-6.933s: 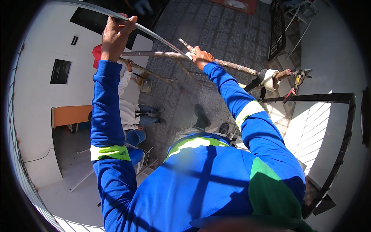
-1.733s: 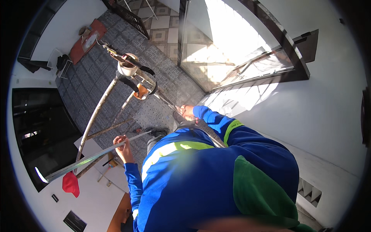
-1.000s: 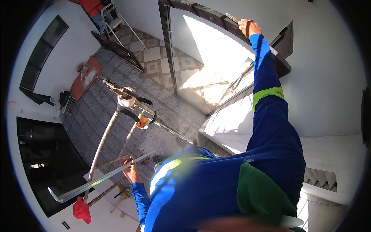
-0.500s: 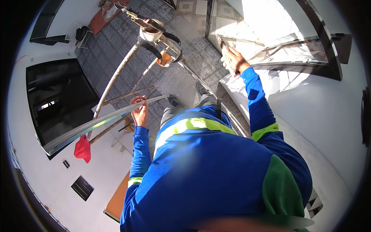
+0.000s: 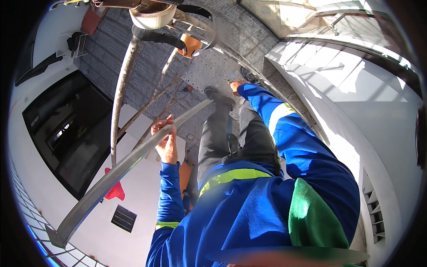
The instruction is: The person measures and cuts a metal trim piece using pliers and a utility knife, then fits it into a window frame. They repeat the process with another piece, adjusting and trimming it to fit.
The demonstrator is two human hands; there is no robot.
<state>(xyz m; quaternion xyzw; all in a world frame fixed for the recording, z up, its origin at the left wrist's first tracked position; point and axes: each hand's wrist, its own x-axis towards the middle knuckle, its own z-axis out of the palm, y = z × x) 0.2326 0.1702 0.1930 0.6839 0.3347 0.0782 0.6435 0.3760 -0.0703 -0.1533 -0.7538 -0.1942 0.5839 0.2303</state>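
Note:
A long grey metal profile (image 5: 111, 171) runs slanting from the lower left up toward my legs. My left hand (image 5: 165, 141) is closed around it near its upper end, fingers and thumb on opposite sides. Low beside my shoes, my right hand (image 5: 236, 86) reaches down over the perforated platform (image 5: 207, 66). Its fingers look curled, with a small dark bit showing at their tips; what it holds is too small to name. Part of that hand is hidden by the blue sleeve.
Worn tubular scaffold poles (image 5: 123, 89) frame the space ahead. A whitish bucket (image 5: 153, 18) with black straps and an orange container (image 5: 191, 46) hang there. A red cloth (image 5: 115, 190) is behind the profile. Left is a dark window (image 5: 69, 131); right, a white ledge (image 5: 320, 80).
My right hand has dropped from beside the open window, where it held a slim tool, down near my shoes. The profile has tilted, its lower end swinging downward. My view has shifted.

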